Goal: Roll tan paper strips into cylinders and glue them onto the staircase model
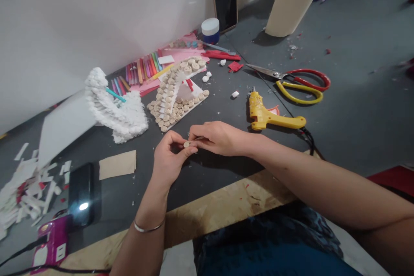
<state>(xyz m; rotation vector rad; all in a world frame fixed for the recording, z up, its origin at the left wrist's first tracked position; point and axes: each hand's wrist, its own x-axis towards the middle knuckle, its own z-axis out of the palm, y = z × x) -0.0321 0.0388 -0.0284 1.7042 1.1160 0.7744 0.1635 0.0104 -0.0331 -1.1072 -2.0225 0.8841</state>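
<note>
Bare forearms (323,185), thin silver bangle (148,227) on left wrist (150,207), dark blue patterned clothing (265,241)

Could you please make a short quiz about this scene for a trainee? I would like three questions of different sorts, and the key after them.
1. Which hand wears the metal bangle?
2. True or false: the right hand grips the yellow hot glue gun.
3. Fill the gap: the small round piece between the hands is a rolled paper ____, like those on the arch model.

Key:
1. The left hand.
2. False: it holds a thin stick.
3. coil
</note>
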